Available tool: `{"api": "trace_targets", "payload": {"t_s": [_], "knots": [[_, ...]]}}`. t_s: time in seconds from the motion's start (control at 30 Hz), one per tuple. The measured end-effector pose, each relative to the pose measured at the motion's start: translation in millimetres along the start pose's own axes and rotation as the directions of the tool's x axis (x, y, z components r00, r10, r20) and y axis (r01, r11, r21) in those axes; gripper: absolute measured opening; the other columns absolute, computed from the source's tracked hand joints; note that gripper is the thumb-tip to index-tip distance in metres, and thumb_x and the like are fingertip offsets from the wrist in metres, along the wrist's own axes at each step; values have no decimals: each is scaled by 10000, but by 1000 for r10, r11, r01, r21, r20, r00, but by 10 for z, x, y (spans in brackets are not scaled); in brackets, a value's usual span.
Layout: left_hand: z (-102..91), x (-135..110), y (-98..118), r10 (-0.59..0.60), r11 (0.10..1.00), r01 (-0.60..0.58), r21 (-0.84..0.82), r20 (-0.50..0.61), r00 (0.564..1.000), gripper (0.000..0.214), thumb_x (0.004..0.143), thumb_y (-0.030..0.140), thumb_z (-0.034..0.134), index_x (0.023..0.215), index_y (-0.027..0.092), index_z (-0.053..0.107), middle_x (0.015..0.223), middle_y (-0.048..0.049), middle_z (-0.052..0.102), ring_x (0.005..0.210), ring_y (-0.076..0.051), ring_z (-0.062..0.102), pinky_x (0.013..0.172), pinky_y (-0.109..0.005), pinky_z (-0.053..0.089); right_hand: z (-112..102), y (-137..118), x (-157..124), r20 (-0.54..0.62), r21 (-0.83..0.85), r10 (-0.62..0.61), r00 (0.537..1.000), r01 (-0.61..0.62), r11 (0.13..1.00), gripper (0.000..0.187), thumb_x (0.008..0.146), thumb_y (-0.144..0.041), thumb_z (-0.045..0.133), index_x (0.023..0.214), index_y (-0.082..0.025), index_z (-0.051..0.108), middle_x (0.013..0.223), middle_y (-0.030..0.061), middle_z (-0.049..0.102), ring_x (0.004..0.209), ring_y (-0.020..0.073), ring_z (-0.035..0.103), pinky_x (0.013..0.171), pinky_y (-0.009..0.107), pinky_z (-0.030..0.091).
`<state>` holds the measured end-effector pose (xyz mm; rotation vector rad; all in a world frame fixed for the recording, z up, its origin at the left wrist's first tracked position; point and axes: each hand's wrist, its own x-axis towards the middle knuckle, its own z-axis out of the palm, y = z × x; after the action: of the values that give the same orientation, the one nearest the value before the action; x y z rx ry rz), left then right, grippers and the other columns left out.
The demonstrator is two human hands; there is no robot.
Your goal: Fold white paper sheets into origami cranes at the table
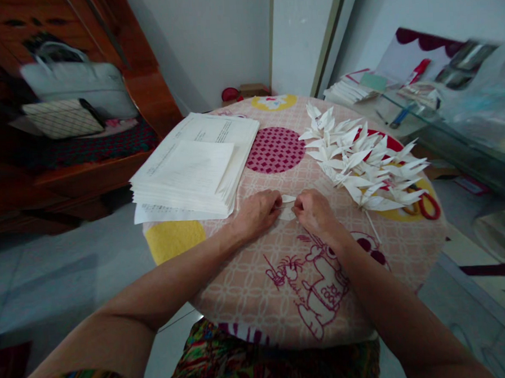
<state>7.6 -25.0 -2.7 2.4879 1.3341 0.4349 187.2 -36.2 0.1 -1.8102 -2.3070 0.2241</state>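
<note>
Between my two hands, just above the patterned tablecloth [256, 268], is a small piece of folded white paper [287, 199]. My left hand [260, 212] pinches its left end, and my right hand [313, 211] pinches the other. The fingertips are curled in and partly hidden. Many folded white paper cranes [352, 155] with pointed tips lie crowded together to the right of my right hand. Left of my left hand sits a thick stack of white paper [183, 164], with smaller sheets on top and print on some pages.
Red-handled scissors [429, 207] lie at the table's right edge, partly under the cranes. A thin white stick [372, 227] pokes out nearby. On the right stands a glass shelf [457, 144] with papers and a plastic bag. A wooden bench [94, 169] at left holds a grey handbag [78, 88].
</note>
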Motion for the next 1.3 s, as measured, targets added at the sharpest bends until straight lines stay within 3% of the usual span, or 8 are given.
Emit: {"api": "trace_targets", "payload": {"t_s": [0.13,0.37,0.67,0.83,0.93,1.03,1.13,1.3], "knots": [[59,-33,-17,248,968,-250,-23,-55,967,207,914,114,519,961,147,718,900,-81,668,874,-176,613,781,-278,487,21,25,-20,-22,18,-2,1000,2,1000,156,831,-133,590,777,-121,736,867,140,709,824,221,605,736,309,411],[41,-54,-88,345,937,-348,42,54,937,257,919,127,526,1025,193,751,950,-68,687,918,-188,624,781,-285,498,-20,96,-45,-8,52,-1,1000,1,999,120,830,-156,629,779,-139,736,869,115,710,838,205,619,746,292,419],[6,-30,-105,342,938,-347,24,116,933,284,944,166,499,1069,203,751,994,-78,681,914,-180,614,797,-291,491,-63,113,-90,-25,1,5,1000,-5,1000,134,810,-121,613,745,-134,730,832,131,699,824,227,609,750,317,423],[-26,-36,-89,324,942,-334,40,152,934,293,939,153,496,1084,205,746,997,-76,682,922,-184,610,803,-290,485,-59,186,-121,-93,21,-4,996,6,1000,150,779,-94,602,679,-155,696,793,112,681,812,225,588,757,324,426],[-32,-40,-74,325,940,-337,61,151,934,291,937,154,509,1096,204,747,1014,-81,686,920,-191,610,783,-290,485,-74,197,-143,-191,107,29,981,-8,994,165,759,-56,581,696,-154,698,766,98,682,785,217,597,745,316,433],[-28,-36,-60,321,940,-335,70,154,934,273,932,157,523,1070,196,755,1014,-88,692,939,-203,616,792,-299,492,-65,137,-141,-250,325,13,968,71,943,199,794,-53,554,811,-150,726,819,81,715,771,187,630,730,281,452],[-30,-24,-63,308,950,-312,9,131,942,259,918,142,530,1020,193,763,1024,-84,701,968,-195,629,829,-291,498,-7,46,-107,-202,464,-46,978,137,875,217,810,-47,550,852,-146,739,851,74,735,767,170,651,713,260,457],[-104,-1,-154,204,958,-191,-212,40,978,240,832,82,563,941,175,756,943,-52,717,851,-144,655,788,-251,499,97,-17,-51,-136,429,-54,989,108,897,195,764,-17,596,793,-151,735,821,66,727,752,168,633,713,264,440]]}}
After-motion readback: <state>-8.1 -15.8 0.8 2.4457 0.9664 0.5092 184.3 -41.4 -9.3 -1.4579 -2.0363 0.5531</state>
